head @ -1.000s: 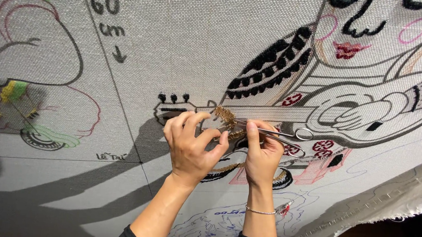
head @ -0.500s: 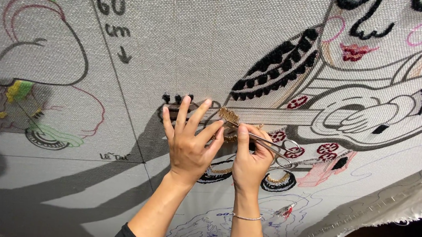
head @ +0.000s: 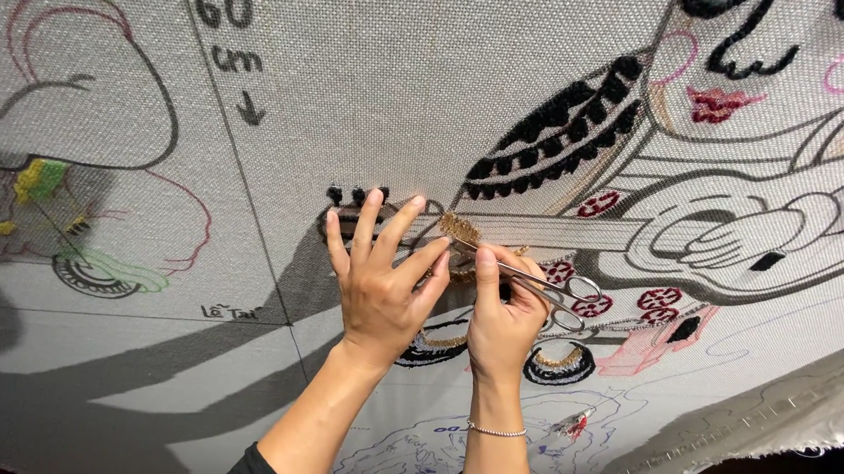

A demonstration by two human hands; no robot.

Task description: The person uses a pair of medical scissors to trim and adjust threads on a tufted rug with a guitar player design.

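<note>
The left hand [head: 378, 289] lies flat, fingers spread, on the stretched tufting cloth [head: 405, 75]. The right hand's [head: 500, 323] grip closes on small silver scissors [head: 539, 281], blades at the brown yarn tuft [head: 460, 232] just right of the left fingertips. A slip could nick the backing weave or a fingertip. Far left, handwritten black marks and an arrow [head: 249, 111] sit on bare cloth.

Light: bright and even across the pale canvas [head: 405, 75], no glare.
Shadows: long, dark arm shadows fall left and downward from both hands.
Focus: sharp at the centre; weave stays crisp.
Edges: lower right corner drops into darkness.
</note>
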